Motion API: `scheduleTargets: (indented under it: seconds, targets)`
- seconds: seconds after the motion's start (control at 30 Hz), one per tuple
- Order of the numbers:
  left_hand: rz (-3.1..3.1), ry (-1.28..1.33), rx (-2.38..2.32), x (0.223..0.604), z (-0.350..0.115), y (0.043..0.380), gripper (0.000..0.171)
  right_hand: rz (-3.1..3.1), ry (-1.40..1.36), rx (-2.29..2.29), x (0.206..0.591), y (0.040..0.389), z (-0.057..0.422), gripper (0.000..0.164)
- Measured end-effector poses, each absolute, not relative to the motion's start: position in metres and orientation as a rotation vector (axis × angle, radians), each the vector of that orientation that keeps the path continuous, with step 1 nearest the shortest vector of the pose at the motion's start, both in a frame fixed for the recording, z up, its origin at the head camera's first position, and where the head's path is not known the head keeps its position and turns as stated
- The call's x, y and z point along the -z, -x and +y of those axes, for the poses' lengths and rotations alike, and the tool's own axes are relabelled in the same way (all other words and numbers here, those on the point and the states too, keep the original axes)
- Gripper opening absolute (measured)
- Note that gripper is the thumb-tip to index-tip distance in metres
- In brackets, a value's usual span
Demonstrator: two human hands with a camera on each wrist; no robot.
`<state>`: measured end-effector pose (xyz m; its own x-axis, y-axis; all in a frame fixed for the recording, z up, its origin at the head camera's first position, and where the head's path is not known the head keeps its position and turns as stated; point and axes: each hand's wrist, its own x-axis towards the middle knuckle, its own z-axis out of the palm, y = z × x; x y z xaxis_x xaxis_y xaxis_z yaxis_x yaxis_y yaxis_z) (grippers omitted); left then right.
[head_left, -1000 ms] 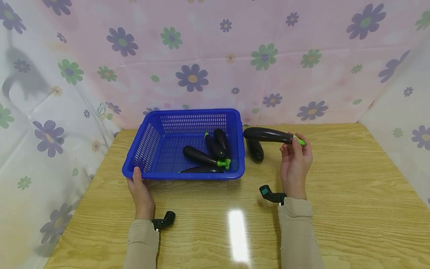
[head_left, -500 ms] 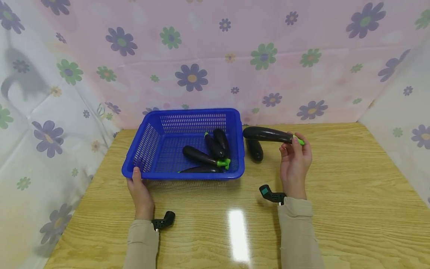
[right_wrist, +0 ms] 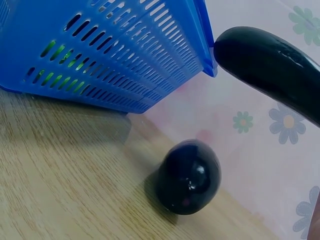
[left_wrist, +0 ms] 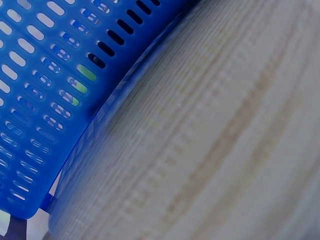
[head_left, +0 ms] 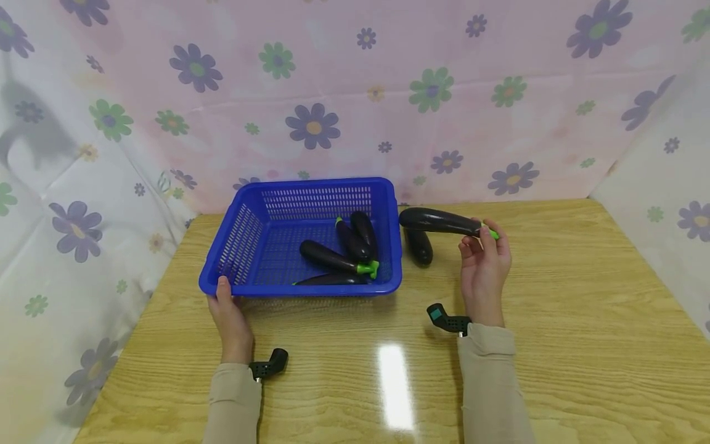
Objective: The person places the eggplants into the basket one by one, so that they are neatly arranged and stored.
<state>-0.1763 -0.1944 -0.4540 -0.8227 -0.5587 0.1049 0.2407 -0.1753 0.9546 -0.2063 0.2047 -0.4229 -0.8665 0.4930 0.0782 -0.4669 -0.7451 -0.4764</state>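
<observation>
My right hand pinches a dark purple eggplant by its green stem end and holds it level, raised over the table. The eggplant's round end comes right up to the right rim of a blue plastic basket. In the right wrist view this held eggplant hangs above a second eggplant, which lies on the table beside the basket. My left hand grips the basket's front left corner, thumb over the rim and fingers hidden beneath. Several eggplants lie in the basket's right half.
The basket stands on a wood-grain table, near the back edge. Behind the table hangs a pink flowered cloth, with white flowered cloth at the left side. Black wrist cameras sit on both wrists.
The whole view has shifted slightly. Both hands, the held eggplant and the basket keep the same places relative to one another.
</observation>
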Motion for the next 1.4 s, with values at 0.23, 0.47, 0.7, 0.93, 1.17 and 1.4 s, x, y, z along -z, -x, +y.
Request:
scheduleTargets:
  seconds: [0.23,0.47,0.7,0.93,1.17,1.4]
  targets:
    - [-1.582,-0.353,2.042,0.4540,-0.1948,0.1762,0.046,-0.686,0.109,-2.542,0.4243,0.2051,0.2049,0.026]
    - [-1.589,-0.342,2.035,0.4537,-0.1940,0.1765,0.044,-0.658,0.132,-2.570,0.4253,0.2044,0.2053,0.025]
    - [-1.586,-0.343,2.030,0.4541,-0.1938,0.1776,0.044,-0.657,0.129,-2.580,0.4261,0.2053,0.2059,0.025]
    - [-1.585,-0.371,2.021,0.4553,-0.1932,0.1769,0.045,-0.662,0.153,-2.597,0.4269,0.2042,0.2062,0.029]
    - [-1.574,-0.371,2.029,0.4561,-0.1933,0.1765,0.045,-0.690,0.230,-2.625,0.4260,0.2039,0.2061,0.024]
    - [-1.576,-0.375,2.025,0.4554,-0.1932,0.1770,0.045,-0.686,0.242,-2.631,0.4272,0.2042,0.2067,0.023]
